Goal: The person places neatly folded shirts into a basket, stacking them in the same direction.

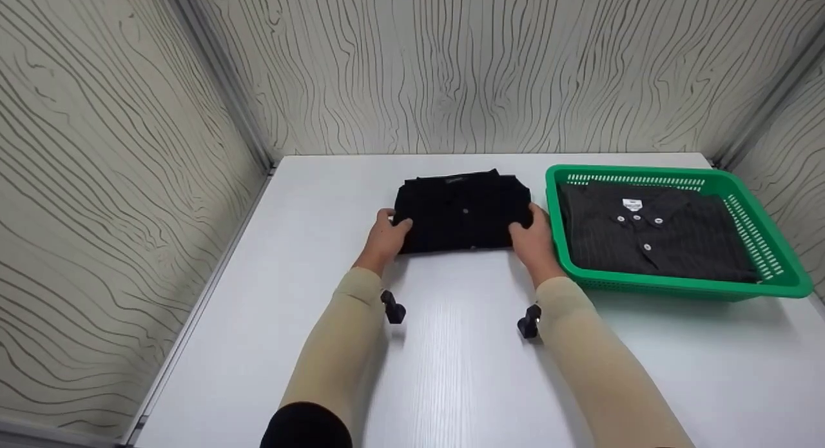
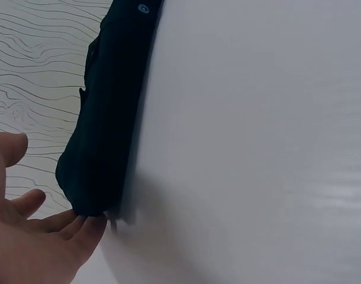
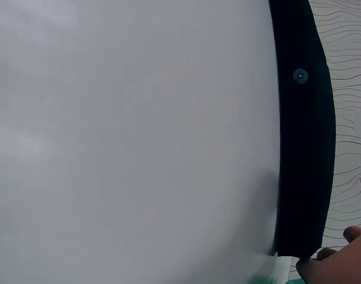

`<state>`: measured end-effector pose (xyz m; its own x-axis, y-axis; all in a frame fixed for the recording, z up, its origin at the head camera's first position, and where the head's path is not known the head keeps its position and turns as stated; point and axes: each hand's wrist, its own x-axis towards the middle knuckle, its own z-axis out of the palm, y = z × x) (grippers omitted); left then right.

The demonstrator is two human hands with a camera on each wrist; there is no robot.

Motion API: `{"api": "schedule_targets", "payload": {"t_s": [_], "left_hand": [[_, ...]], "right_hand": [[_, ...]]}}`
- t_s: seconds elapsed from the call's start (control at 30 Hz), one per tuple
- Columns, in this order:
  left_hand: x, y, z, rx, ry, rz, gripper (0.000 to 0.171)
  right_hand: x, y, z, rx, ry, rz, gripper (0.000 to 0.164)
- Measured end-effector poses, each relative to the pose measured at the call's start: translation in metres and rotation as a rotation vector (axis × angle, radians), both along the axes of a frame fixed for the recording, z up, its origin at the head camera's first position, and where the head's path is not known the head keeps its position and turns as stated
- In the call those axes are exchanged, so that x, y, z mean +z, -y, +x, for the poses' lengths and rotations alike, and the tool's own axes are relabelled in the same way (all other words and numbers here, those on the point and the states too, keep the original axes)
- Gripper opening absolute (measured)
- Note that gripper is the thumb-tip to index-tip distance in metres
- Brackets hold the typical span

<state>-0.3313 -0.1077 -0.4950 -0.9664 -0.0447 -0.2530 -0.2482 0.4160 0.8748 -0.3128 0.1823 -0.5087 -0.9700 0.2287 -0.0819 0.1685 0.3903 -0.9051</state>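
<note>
A folded black shirt (image 1: 464,213) with buttons lies on the white table, its collar toward the back wall. My left hand (image 1: 387,238) is at its left end; in the left wrist view the fingertips (image 2: 92,228) touch the shirt's end low by the table, while the thumb stands apart above the cloth. At the opposite end is my right hand (image 1: 533,242). Its fingertips (image 3: 308,269) touch the shirt's lower corner in the right wrist view, the thumb again raised off the fabric. Parts of the fingers are hidden in the head view.
Close by my right hand stands a green plastic basket (image 1: 677,287), holding a folded dark striped shirt (image 1: 657,235) with white buttons. Wood-patterned panels (image 1: 445,68) rise behind the table (image 1: 451,370) and on both sides. A small black device sits at each wrist.
</note>
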Motion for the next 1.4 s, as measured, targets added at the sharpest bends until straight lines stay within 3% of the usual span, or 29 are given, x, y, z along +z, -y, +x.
{"api": "schedule_targets", "payload": {"t_s": [0.47, 0.63, 0.77, 1.03, 1.27, 1.4], "left_hand": [[-0.001, 0.009, -0.002, 0.012, 0.052, 0.035, 0.059], [-0.002, 0.014, -0.003, 0.031, 0.048, 0.044, 0.059], [-0.003, 0.017, -0.001, 0.046, 0.086, 0.072, 0.06], [-0.006, 0.017, 0.008, 0.0, 0.194, 0.049, 0.071], [-0.008, 0.015, 0.013, -0.073, 0.207, 0.028, 0.084], [-0.008, 0.012, 0.015, -0.132, 0.181, 0.0, 0.079]], "right_hand": [[0.001, 0.003, 0.001, 0.002, 0.108, -0.037, 0.07], [0.002, -0.001, 0.005, -0.031, 0.144, -0.118, 0.074], [0.002, -0.002, 0.008, -0.032, 0.191, -0.19, 0.079], [0.003, -0.003, 0.012, -0.006, 0.254, -0.182, 0.082], [0.002, -0.001, 0.013, 0.053, 0.234, -0.136, 0.074], [-0.002, 0.003, 0.013, 0.101, 0.177, -0.075, 0.067]]}}
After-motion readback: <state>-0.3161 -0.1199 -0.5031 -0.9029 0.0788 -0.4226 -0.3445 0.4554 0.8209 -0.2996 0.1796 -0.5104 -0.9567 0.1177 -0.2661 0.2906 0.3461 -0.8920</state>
